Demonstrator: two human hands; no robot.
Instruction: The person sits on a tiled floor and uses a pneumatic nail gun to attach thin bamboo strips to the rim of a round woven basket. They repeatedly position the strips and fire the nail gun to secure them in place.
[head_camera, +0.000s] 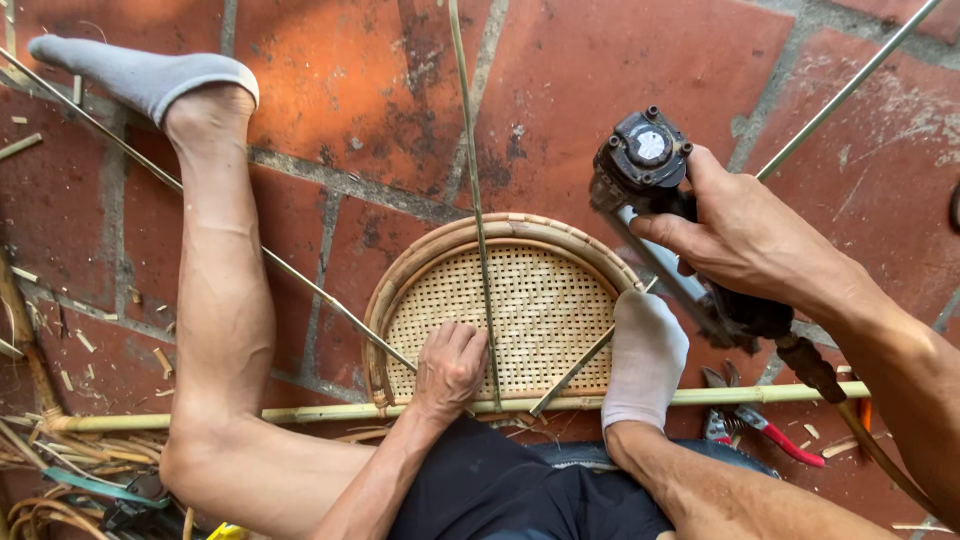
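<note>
- Woven rattan panel (520, 300), half-round with a bent cane rim, lies flat on the red brick floor (380, 90), right in the middle between the person's legs.
- Left hand (450, 368) sits on the panel's near edge, fingers curled into a loose fist, pressing down where a thin cane strip (478, 200) crosses the weave. Can't tell if it's actually pinching the strip.
- Right hand (745, 240) is wrapped tight around a black pneumatic nail gun (650, 175), hovering just past the panel's right rim.
- A socked foot (645, 355) is planted on the panel's right lower corner.
- A long bamboo pole (400, 408) runs along the panel's straight edge.
- Red-handled pliers (760, 425) lie on the floor near the right, just beyond the pole.
</note>
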